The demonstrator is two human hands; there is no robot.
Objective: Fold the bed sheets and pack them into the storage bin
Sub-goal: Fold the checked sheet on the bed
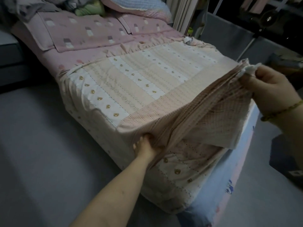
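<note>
That peach quilted sheet (pixel 144 82) is lying over the foot of the bed (pixel 221 194), with its near end bunched up off it. It looks soft and floppy, a bit padded, probably not heavy, so I'd grab corners and edges or it'll just sag. The left hand (pixel 146 145) is clenched on a fistful of the near edge. The right hand (pixel 270 90) pinches a lifted corner. Can't spot any storage bin.

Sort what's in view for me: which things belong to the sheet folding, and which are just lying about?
In the job: beige bear-print sheet, gripped by left hand and pinched by right hand; pink patterned sheets beyond it.
Lying about: pillow; green cloth; grey bundle.
</note>
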